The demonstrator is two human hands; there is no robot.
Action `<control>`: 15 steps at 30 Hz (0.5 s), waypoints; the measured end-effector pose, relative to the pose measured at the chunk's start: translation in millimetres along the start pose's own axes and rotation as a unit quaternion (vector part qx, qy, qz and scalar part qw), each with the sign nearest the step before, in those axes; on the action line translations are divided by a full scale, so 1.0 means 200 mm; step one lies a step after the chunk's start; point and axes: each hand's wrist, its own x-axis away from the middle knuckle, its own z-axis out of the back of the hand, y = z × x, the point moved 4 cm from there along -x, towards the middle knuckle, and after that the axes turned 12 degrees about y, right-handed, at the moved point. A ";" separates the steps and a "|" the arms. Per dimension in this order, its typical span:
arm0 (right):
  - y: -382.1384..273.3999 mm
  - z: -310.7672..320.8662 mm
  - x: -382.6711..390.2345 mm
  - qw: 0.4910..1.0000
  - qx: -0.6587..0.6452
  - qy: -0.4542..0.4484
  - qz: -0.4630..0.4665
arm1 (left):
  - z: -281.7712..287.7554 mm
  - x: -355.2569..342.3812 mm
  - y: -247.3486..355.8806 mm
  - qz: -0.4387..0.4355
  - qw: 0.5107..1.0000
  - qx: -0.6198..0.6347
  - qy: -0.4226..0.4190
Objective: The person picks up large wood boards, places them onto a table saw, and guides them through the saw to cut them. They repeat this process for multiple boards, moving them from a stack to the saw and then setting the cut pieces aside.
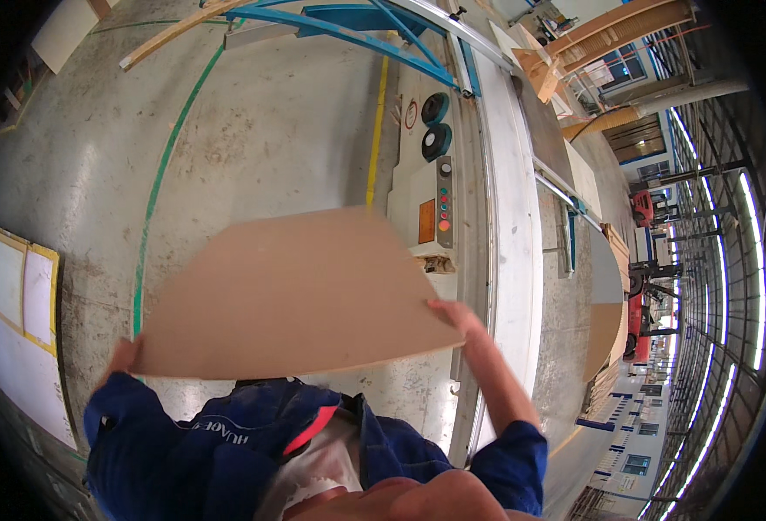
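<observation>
A large flat brown fibreboard panel spans the space in front of my body. My left hand grips its left edge, partly hidden behind the board. At the opposite end my right hand clasps the panel near its right corner, with fingers on the upper face. The board looks lifted off the floor and slightly blurred by motion. Just beyond its right end stands a pale machine with a control panel of coloured buttons and two dark handwheels.
A long metal sliding table runs along my right, with a blue frame at its far end. White panels lean at the left. Green and yellow lines mark the concrete floor. Red forklifts stand far right.
</observation>
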 end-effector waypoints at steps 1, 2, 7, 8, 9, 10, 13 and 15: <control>-0.16 -0.05 0.13 0.998 0.041 0.027 0.041 | -0.08 0.17 0.02 0.031 0.998 0.056 0.008; -0.35 -0.11 0.30 0.991 0.086 0.046 0.087 | -0.19 0.30 -0.05 0.049 0.996 0.059 0.043; -0.80 -0.25 0.81 0.972 0.151 0.076 0.163 | -0.71 0.67 -0.04 0.135 0.980 0.138 -0.042; -0.82 -0.23 0.90 0.971 0.137 0.070 0.182 | -0.78 0.71 0.03 0.141 0.972 0.174 -0.073; -0.82 -0.17 0.96 0.970 0.122 0.057 0.203 | -0.82 0.75 0.07 0.129 0.972 0.186 -0.065; -0.81 -0.11 1.04 0.968 0.105 0.045 0.222 | -0.85 0.79 0.11 0.116 0.972 0.196 -0.057; -0.71 0.08 1.31 0.956 0.100 0.064 0.267 | -0.70 0.91 0.36 0.071 0.967 0.241 -0.039; -0.63 0.25 1.47 0.947 0.071 0.097 0.299 | -0.61 0.90 0.49 0.041 0.963 0.264 -0.016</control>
